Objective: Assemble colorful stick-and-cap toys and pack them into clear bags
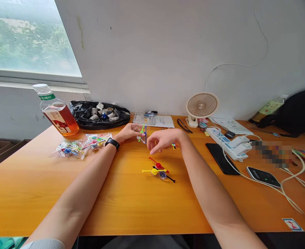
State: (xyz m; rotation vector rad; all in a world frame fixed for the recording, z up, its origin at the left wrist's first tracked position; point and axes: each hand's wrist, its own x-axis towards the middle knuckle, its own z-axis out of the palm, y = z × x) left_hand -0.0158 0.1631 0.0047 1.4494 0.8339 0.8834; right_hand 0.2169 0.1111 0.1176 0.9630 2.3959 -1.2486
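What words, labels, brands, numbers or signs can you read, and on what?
"方树叶" (visible part): green band on the left bottle.
Its lower label: too small to read.
White sheet: print too small.
Power strip: markings too small.
Back-right bottle: label blurred.
Front-right card: red mark, unclear.

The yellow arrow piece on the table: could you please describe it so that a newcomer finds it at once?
On the wooden table, find the person's right hand, then look just nearer the viewer. The yellow arrow piece lies there, round at its middle. Unlike its slanted neighbours, a red piece and a black piece, it is yellow and lies nearly straight across the view.
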